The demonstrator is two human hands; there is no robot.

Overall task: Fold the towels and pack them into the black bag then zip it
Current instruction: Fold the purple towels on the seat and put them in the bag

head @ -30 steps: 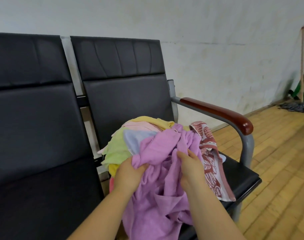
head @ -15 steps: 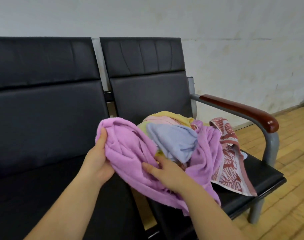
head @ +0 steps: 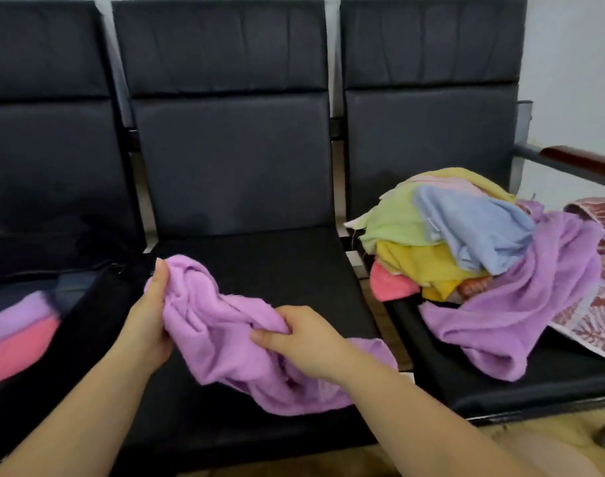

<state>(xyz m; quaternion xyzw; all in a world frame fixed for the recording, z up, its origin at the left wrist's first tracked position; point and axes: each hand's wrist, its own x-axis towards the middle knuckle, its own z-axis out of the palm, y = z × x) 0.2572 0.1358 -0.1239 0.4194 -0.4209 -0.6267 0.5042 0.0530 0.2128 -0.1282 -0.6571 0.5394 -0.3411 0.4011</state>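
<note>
Both hands hold one crumpled lilac terry towel over the front half of the middle black padded seat of a three-seat bench. Left hand grips the towel's upper left end, thumb up along the bunched cloth. Right hand pinches a fold near the towel's middle, fingers curled into the fabric; the rest of the towel sags toward the seat's front edge.

Open black fabric bag sits on the left seat, at that seat's right edge, zipper undone. Inside it: a folded lilac towel with a folded coral-pink towel just beside it, touching. Blurry there.

Right seat carries a loose pile of towels: pale green, light blue, mustard yellow, coral pink, and a second large lilac towel draped down toward the front edge. A red-and-white patterned cloth lies at the right edge of that seat, under the pile. Brown wooden armrest at far right.
</note>
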